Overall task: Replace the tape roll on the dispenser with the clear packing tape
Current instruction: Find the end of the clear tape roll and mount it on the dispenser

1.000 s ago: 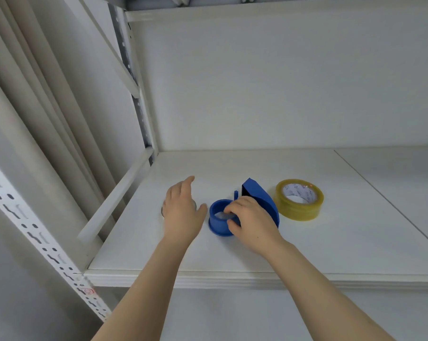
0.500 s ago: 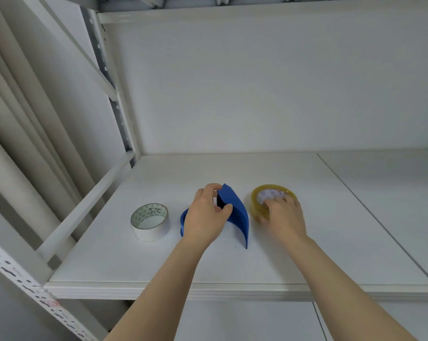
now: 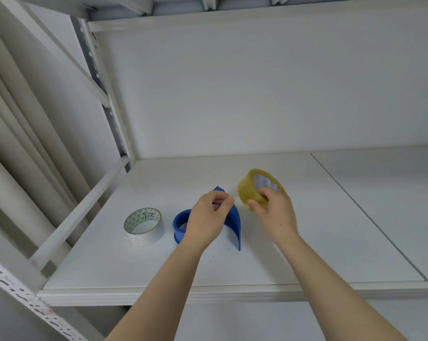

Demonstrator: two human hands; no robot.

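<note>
From the head camera, the left hand [image 3: 209, 217] curls its fingers and thumb around the top of the blue dispenser [image 3: 234, 222], which stands on the white shelf [image 3: 306, 242]. The right hand [image 3: 275, 212] grips the clear tape roll [image 3: 248, 190], holding it tilted above the shelf just right of the dispenser's tip. A white tape roll [image 3: 144, 226] lies flat to the dispenser's left.

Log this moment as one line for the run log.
left hand: holds dispenser on shelf | right hand: holds clear tape above shelf, tilted | white tape: on shelf, left of dispenser
</note>
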